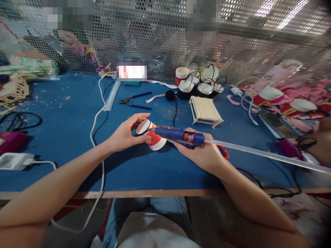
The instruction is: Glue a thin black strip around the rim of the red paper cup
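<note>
My left hand point(126, 134) grips a red and white paper cup point(152, 136) lying on its side, its white bottom ringed by a black cord and turned toward me. My right hand point(204, 153) is wrapped around a blue hot glue gun point(181, 135) whose nozzle touches the cup's bottom rim. A long clear glue stick point(261, 153) sticks out of the gun's back to the right. Both hands hover just above the blue table point(64, 131).
Several finished cups with black handles point(199, 84) stand at the back by the perforated metal screen. A stick-built bench point(205, 110), pliers point(134, 100), a white cable point(97, 117), a power strip point(14, 161) and pink scraps with more cups point(284, 100) lie around.
</note>
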Available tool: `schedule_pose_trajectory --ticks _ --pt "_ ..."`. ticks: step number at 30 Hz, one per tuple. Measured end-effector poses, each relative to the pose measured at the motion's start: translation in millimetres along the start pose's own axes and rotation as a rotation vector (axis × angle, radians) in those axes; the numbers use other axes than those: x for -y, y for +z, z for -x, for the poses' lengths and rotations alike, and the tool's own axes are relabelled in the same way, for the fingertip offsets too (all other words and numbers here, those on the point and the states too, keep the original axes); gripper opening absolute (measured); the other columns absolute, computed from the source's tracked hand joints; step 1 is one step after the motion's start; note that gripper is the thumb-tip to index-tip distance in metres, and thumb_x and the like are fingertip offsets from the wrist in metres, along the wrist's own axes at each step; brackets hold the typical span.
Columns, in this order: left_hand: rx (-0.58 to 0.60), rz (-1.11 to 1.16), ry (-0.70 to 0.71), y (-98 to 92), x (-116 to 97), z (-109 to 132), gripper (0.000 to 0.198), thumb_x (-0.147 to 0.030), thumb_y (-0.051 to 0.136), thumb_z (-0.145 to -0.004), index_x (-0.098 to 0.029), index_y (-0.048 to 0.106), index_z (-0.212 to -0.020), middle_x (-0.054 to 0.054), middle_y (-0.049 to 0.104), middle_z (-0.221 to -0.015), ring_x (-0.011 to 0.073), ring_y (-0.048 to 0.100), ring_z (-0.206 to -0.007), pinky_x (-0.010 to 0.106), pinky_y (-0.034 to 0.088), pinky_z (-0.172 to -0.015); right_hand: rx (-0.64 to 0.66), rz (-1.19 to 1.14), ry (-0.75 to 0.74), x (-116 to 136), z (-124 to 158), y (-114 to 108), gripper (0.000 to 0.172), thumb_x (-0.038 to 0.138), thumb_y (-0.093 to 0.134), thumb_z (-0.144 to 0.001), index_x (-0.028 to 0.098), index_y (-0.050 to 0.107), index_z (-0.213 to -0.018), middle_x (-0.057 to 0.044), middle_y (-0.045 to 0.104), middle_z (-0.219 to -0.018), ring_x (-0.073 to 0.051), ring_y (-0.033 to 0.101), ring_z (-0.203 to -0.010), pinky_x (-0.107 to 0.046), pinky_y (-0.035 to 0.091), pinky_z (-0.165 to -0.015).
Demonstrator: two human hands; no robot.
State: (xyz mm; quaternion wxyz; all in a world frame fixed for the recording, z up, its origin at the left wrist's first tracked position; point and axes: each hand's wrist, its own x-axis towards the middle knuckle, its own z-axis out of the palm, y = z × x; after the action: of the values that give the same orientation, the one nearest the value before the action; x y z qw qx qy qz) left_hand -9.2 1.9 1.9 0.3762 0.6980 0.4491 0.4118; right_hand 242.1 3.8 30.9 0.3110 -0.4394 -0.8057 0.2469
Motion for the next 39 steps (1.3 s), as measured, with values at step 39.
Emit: schedule_pose_trajectory --ticks 39 --pt "0.081 0.092 0.052 -2.5 1.4 -0.3 0.069 -0.025 0.073 -0.072 -0.023 0.04 -0.133 0.009 0.056 -0.117 0.0224 0.058 -0.107 0.039 0.046 -0.095 -0.032 0.034 0.006 1.5 0.1 -3.4 0.013 0.03 0.064 -0.076 0.022 0.056 -0.07 0.004 0.058 -0.059 -0.013 0.055 -0.054 -0.024 0.044 -0.051"
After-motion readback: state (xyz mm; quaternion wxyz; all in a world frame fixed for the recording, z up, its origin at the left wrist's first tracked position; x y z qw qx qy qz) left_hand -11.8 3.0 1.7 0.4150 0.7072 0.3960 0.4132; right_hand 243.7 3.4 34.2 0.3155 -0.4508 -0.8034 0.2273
